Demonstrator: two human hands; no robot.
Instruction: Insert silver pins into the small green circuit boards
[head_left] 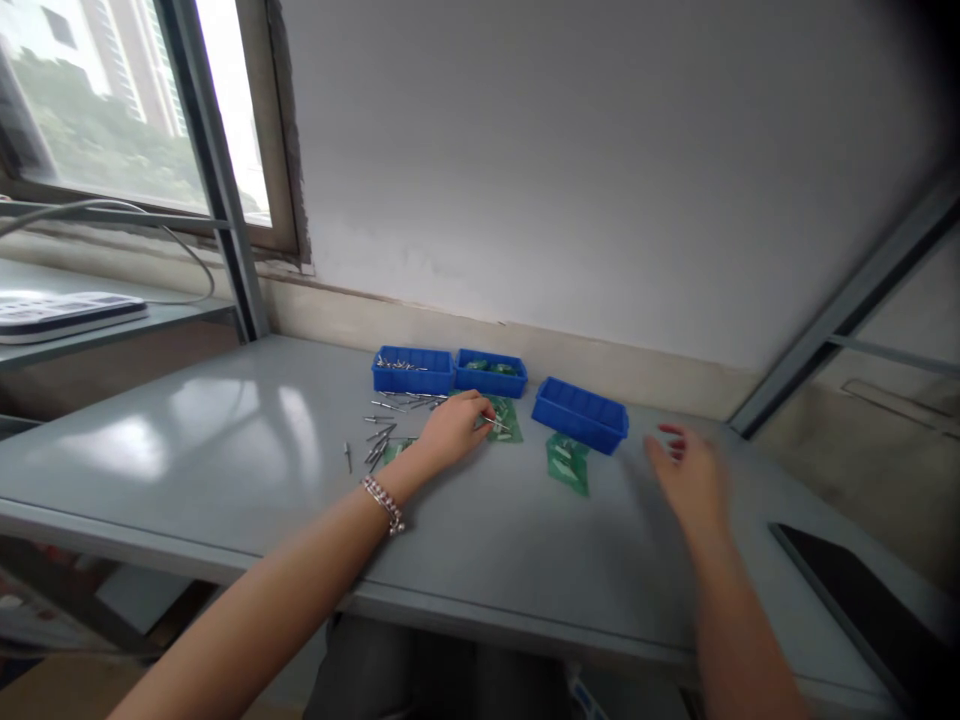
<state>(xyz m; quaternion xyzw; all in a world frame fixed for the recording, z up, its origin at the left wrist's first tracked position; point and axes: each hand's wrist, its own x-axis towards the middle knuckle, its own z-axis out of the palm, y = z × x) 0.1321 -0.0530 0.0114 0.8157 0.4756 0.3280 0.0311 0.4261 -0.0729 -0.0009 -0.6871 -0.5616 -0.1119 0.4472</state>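
Note:
My left hand (454, 430), with a beaded bracelet at the wrist, pinches a thin metal pin (497, 425) that looks like a blind rivet. It is over a green plastic bag (508, 410) with pale pieces in it. Several similar pins (381, 437) lie loose to its left, and part of another green bag (396, 450) shows by the forearm. My right hand (690, 475), slightly blurred, hovers to the right with fingers apart and nothing in them. Between the hands a green bag (568, 463) lies before a blue bin (580, 412) whose visible inside holds nothing.
At the back stand a blue bin of metal pins (414, 380) and a blue bin with green bags (491, 382). A dark flat panel (855, 590) lies at the table's right. Metal posts (217, 170) rise at both sides, with a device (71, 315) on the left shelf.

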